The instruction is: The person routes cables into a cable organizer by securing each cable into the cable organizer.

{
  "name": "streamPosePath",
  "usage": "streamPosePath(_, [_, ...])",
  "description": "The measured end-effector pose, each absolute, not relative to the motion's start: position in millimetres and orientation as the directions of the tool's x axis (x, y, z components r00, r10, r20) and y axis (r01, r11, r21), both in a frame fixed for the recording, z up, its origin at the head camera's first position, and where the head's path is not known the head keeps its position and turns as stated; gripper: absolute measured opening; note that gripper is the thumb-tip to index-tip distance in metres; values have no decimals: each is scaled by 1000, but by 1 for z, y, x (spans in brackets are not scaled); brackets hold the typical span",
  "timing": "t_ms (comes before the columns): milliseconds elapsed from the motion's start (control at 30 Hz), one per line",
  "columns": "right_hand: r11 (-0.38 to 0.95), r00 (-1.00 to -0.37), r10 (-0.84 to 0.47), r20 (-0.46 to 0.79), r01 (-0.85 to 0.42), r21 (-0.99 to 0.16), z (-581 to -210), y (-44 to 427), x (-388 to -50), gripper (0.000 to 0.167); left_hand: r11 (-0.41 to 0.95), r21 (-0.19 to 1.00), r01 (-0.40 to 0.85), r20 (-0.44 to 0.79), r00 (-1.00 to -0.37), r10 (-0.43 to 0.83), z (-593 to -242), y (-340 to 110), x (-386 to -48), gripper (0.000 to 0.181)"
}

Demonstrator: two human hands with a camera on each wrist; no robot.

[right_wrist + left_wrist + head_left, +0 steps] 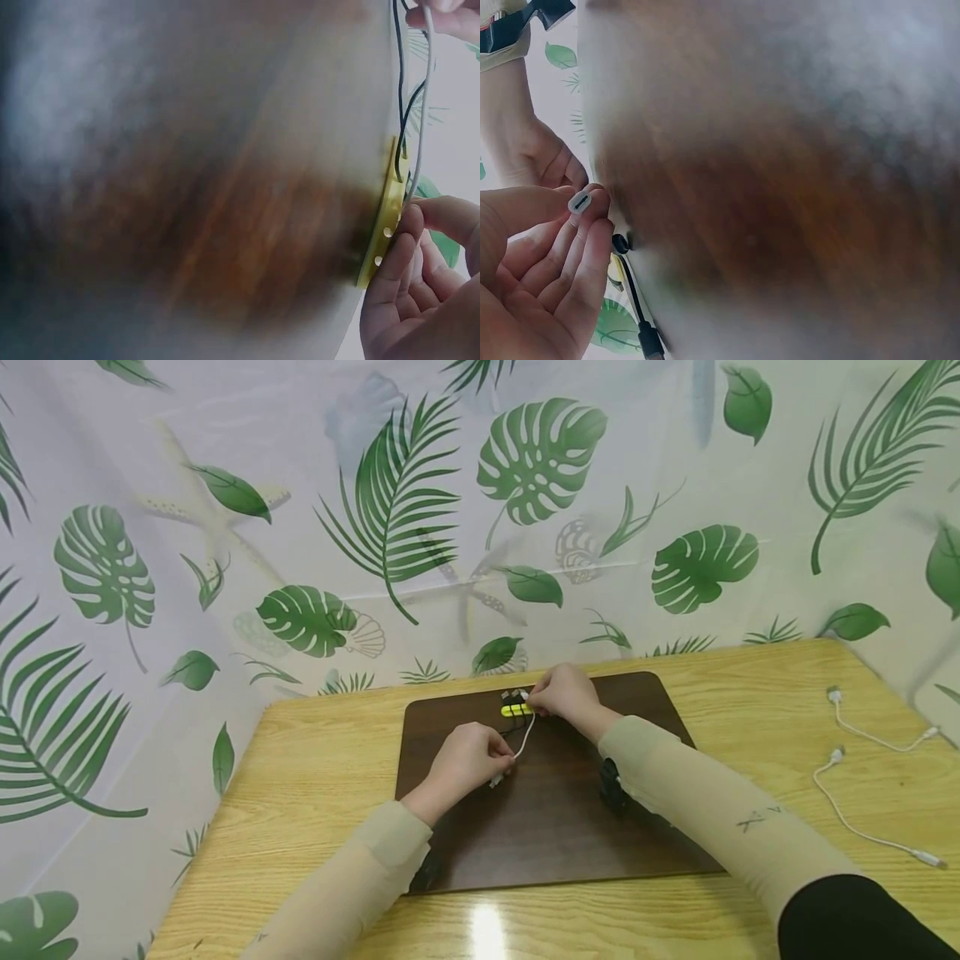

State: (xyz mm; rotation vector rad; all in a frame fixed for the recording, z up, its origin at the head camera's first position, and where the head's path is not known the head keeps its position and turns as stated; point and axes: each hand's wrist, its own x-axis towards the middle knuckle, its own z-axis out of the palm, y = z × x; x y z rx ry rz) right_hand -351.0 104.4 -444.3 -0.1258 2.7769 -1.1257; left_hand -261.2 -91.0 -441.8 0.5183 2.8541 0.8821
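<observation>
A white charging cable [524,739] stretches between my two hands over the dark brown board. My left hand [468,758] pinches its lower end, and in the left wrist view the small white plug [580,202] shows between thumb and fingers. At the yellow cable clip [513,711] near the board's far edge, my right hand [564,693] pinches the cable's other end. The right wrist view has the white cable [427,97] running along the yellow clip [386,217], close beside my right fingertips [409,217]. Black cables [400,82] pass through the clip; whether the white one sits in a slot, I cannot tell.
The dark brown board [555,827] lies on a light wooden table [315,760]. To the right are two more white cables, one farther back [862,733] and one nearer [851,827]. A leaf-patterned cloth [450,552] hangs behind the table.
</observation>
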Motion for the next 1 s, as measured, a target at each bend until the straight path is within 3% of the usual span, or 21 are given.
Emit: streamPosePath(1000, [759, -982, -158, -104, -53, -649, -440, 105, -349, 15, 809, 514, 286, -9, -941, 339, -440, -90, -260, 8])
